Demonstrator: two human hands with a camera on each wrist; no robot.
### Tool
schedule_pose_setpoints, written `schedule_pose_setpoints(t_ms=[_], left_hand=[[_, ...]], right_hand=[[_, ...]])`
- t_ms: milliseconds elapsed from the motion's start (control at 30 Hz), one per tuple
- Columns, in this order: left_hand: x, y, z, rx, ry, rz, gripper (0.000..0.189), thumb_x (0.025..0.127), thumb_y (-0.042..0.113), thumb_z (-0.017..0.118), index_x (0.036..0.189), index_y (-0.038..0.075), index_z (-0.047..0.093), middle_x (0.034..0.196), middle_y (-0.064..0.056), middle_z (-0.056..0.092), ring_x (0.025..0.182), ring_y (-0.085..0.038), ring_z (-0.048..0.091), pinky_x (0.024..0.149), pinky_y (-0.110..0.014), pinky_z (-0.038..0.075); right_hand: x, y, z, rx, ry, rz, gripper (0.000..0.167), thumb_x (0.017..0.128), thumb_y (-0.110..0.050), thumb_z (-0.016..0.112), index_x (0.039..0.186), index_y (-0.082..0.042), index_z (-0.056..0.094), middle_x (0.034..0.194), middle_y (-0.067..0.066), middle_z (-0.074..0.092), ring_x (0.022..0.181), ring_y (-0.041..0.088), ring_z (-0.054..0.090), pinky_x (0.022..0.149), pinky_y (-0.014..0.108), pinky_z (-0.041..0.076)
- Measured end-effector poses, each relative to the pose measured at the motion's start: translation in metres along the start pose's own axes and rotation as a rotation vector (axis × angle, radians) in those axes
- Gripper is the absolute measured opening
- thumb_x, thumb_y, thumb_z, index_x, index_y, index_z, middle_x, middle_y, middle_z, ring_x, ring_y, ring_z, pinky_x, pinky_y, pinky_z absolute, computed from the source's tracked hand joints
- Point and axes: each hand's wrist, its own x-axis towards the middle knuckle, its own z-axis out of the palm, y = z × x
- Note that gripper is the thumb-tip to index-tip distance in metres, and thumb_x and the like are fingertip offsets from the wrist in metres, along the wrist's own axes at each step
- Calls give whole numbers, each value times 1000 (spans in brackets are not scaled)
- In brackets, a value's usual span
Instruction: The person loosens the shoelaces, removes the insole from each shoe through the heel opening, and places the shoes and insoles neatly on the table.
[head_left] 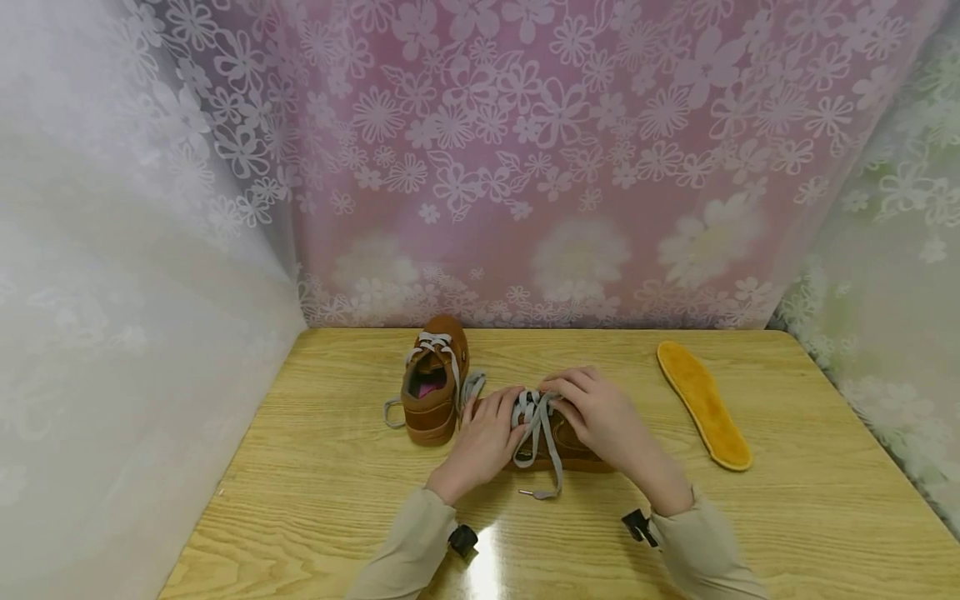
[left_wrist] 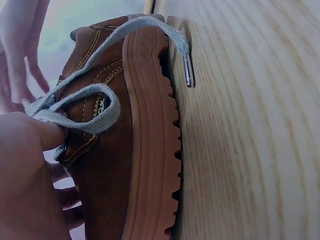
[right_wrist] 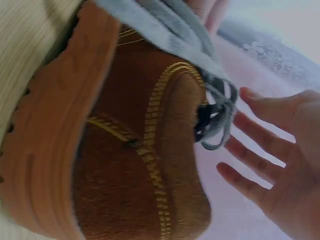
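A brown shoe (head_left: 577, 437) with yellow stitching and a ridged sole lies crosswise before me, toe to the right. Its grey lace (head_left: 552, 454) is looped on top, one tipped end trailing onto the table. My left hand (head_left: 483, 437) holds the shoe near its opening. In the left wrist view the thumb (left_wrist: 52, 134) presses by the lace loop, fingers on the shoe's far side. Over the laces and toe hovers my right hand (head_left: 603, 417); the right wrist view shows its fingers (right_wrist: 257, 165) spread and loosely bent beside the lace knot (right_wrist: 220, 112), gripping nothing.
A second brown shoe (head_left: 435, 417) with pale laces stands to the left, toe pointing away. An orange-yellow insole (head_left: 705, 404) lies on the wooden table (head_left: 322, 492) to the right. Floral curtains (head_left: 525, 167) border the back and sides.
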Motion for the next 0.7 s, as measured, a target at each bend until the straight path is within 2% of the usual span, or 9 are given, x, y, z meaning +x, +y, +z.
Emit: schedule_pose_setpoints(t_ms=[133,367,567,700], left_hand=[[-1,0,-1,-17,-1,-2,56,108,36,50,156,15,32,153,-8,43,142,-26,42,118,-62,25],[-1,1,-2,-26,4,3,55,108,35,50,156,15,32,154,-8,43,142,-26,42,117,-62,25],[-1,0,-1,-36,11,7,55,108,35,50,156,15,32,153,-8,43,142,-26,42,117,-62,25],[-1,0,0,-34,16,10,56,108,35,51,156,14,33,153,-9,43,142,-27,42,117,-62,26]], right_hand=[[-1,1,8,-61,22,-7,20,85,-4,81,104,-10,75,110,7,70,104,28,64,89,44,55],[-2,0,13,-59,155,62,16,83,-2,81,94,-13,77,94,3,73,91,25,66,79,41,58],[-1,-1,6,-37,271,116,19,83,5,79,91,-13,76,88,4,74,86,26,67,79,43,56],[2,-6,-6,13,390,149,22,83,8,77,92,-11,77,86,4,73,79,24,66,70,38,53]])
